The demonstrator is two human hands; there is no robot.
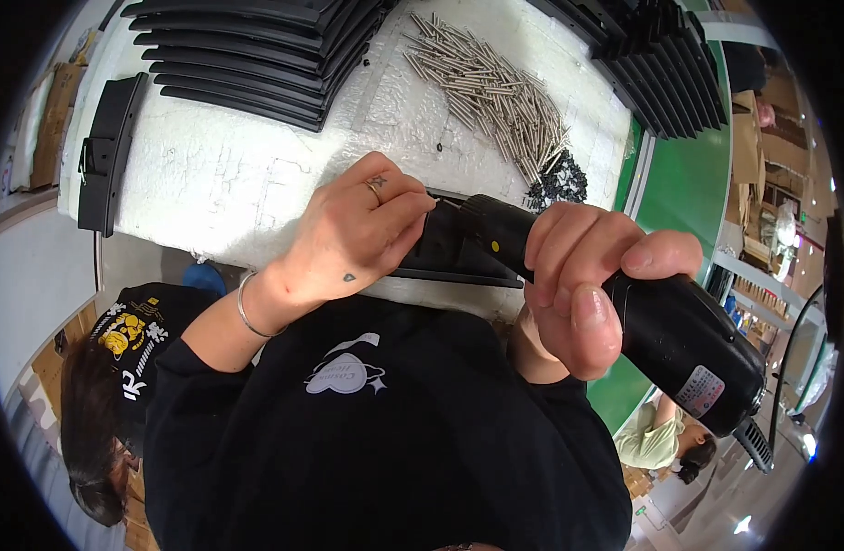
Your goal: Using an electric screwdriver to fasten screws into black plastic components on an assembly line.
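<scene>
My right hand [578, 275] is wrapped round a black corded electric screwdriver [688, 344], its narrow end pointing left. Pinched together at that tip are the fingers of my left hand [357, 230]; whatever lies between them is hidden. Under both hands, a black plastic part [463, 266] rests along the near edge of the white-covered table [211, 174]. Beyond the tool lies a heap of thin metal pins [495, 101], with a small pile of tiny black pieces [561, 182] at its near right end.
Stacked black plastic panels [247, 69] stand at the back left, and more black panels [665, 78] at the back right. A single black part [110, 156] lies at the left edge. Green surface [674, 193] borders the right. People sit at left [151, 340] and lower right [651, 441].
</scene>
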